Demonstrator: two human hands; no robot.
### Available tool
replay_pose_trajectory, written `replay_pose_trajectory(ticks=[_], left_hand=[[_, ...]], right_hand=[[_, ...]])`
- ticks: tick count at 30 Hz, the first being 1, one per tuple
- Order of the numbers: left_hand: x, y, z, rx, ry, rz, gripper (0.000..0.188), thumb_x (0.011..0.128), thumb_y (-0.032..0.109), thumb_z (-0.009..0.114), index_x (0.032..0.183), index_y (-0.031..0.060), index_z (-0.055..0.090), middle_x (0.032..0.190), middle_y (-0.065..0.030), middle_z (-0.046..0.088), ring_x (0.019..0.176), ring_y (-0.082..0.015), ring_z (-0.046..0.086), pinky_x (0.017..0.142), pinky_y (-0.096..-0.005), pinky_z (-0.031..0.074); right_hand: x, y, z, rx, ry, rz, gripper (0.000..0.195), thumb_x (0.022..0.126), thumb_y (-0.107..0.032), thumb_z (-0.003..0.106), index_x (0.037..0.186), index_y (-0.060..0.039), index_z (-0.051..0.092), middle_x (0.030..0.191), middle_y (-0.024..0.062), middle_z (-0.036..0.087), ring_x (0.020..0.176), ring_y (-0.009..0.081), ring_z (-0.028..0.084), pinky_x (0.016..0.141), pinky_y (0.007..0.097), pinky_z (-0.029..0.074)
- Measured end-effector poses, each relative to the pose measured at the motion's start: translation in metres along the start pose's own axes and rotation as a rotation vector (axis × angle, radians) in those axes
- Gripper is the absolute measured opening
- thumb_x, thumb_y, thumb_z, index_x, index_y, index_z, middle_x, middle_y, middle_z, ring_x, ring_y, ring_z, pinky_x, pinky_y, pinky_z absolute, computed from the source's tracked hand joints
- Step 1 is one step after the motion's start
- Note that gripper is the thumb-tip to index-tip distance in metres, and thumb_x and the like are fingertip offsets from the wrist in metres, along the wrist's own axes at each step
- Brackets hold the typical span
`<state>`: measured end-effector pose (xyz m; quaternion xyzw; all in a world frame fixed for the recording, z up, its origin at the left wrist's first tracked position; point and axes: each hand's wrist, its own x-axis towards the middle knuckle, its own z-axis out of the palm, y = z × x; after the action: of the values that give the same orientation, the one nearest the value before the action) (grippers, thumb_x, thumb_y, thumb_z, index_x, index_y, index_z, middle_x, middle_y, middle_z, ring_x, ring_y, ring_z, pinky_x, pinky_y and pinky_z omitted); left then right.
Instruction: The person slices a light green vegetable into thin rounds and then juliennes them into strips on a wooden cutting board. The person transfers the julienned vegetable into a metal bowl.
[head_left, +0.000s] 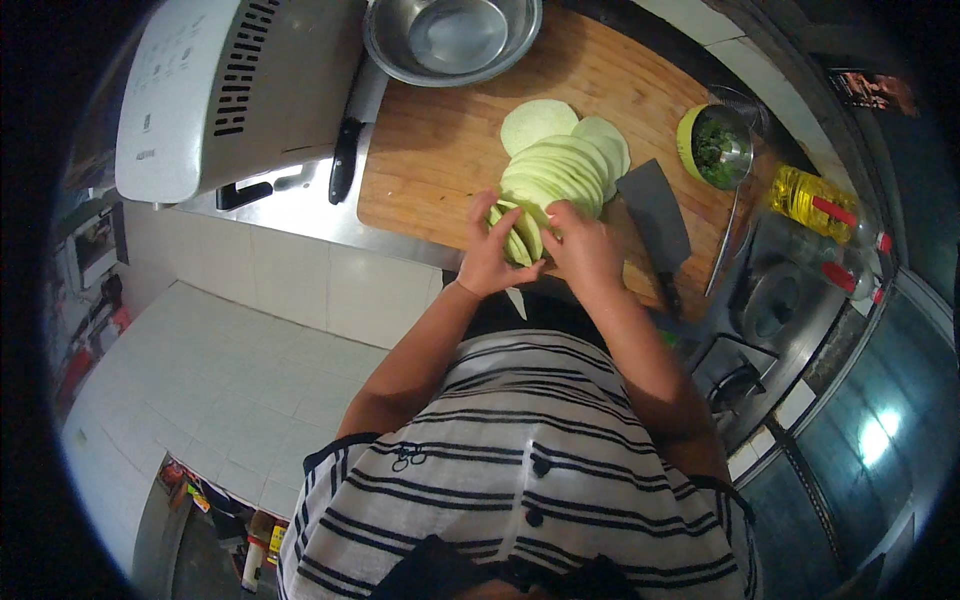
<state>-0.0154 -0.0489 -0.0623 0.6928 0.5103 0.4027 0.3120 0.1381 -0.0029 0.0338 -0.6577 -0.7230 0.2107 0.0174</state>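
Note:
My left hand (491, 255) grips several thin, pale green vegetable slices (517, 238), tilted up on edge near the front of the wooden cutting board (427, 165). Beside it, my right hand (589, 247) has its fingertips at the near end of a fanned stack of round slices (559, 176). Whether those fingers pinch a slice is hidden. Two wider rounds lie at the stack's far end, one of them a pale disc (538, 126). To the right of the stack rests a cleaver (654, 214), its dark handle pointing towards me.
A steel bowl (457, 37) stands on the board's far edge. At the right are a yellow bowl of chopped greens (716, 146), oil bottles (814, 204) and a gas stove (739, 382). On the left, a black-handled knife (345, 161) lies by a white appliance (247, 97).

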Motion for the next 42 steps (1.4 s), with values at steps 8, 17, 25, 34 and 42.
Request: replay_pose_trajectory(ticks=[8, 17, 25, 34, 42], left_hand=[[-0.004, -0.008, 0.005, -0.011, 0.079, 0.046, 0.089, 0.056, 0.037, 0.084, 0.13, 0.01, 0.041, 0.135, -0.0223, 0.028, 0.129, -0.0467, 0.027, 0.105, -0.0558, 0.028], [0.021, 0.018, 0.014, 0.106, 0.049, -0.037, 0.094, 0.056, 0.043, 0.084, 0.134, 0.0114, 0.042, 0.137, -0.0244, 0.031, 0.127, -0.0469, 0.031, 0.102, -0.0555, 0.03], [0.038, 0.038, 0.015, 0.296, -0.084, -0.152, 0.11, 0.046, 0.051, 0.084, 0.142, 0.0215, 0.037, 0.146, -0.0273, 0.022, 0.131, -0.0467, 0.027, 0.103, -0.0589, 0.025], [0.07, 0.059, 0.01, 0.343, -0.248, -0.206, 0.127, 0.038, 0.048, 0.088, 0.146, 0.0215, 0.028, 0.148, -0.0297, 0.013, 0.135, -0.0471, 0.02, 0.105, -0.0625, 0.019], [0.063, 0.005, -0.017, -0.037, -0.219, -0.154, 0.138, 0.037, 0.049, 0.09, 0.145, -0.0002, 0.018, 0.135, -0.0279, 0.036, 0.122, -0.044, 0.039, 0.103, -0.0464, 0.033]], right_hand=[[-0.004, -0.004, 0.009, -0.086, -0.16, 0.002, 0.016, 0.079, -0.025, 0.061, 0.074, -0.01, 0.063, 0.071, 0.0096, 0.066, 0.063, 0.0321, 0.066, 0.057, 0.0434, 0.052], [0.012, 0.009, -0.022, 0.047, -0.111, 0.059, 0.016, 0.076, -0.027, 0.065, 0.076, -0.0106, 0.068, 0.068, 0.0116, 0.065, 0.063, 0.0313, 0.065, 0.058, 0.0433, 0.051], [0.011, 0.024, -0.026, 0.258, -0.065, 0.149, 0.037, 0.072, -0.031, 0.077, 0.098, -0.0089, 0.063, 0.098, 0.0099, 0.066, 0.081, 0.0237, 0.065, 0.067, 0.0388, 0.053], [0.042, 0.064, -0.023, 0.27, -0.053, -0.088, 0.115, 0.055, -0.046, 0.086, 0.142, -0.0013, 0.025, 0.142, 0.0224, 0.03, 0.132, 0.0385, 0.03, 0.11, 0.0461, 0.027], [0.038, 0.063, -0.01, 0.322, -0.203, -0.004, 0.128, 0.051, -0.046, 0.088, 0.146, -0.0021, 0.014, 0.143, 0.0255, 0.022, 0.132, 0.0416, 0.027, 0.109, 0.0462, 0.029]])
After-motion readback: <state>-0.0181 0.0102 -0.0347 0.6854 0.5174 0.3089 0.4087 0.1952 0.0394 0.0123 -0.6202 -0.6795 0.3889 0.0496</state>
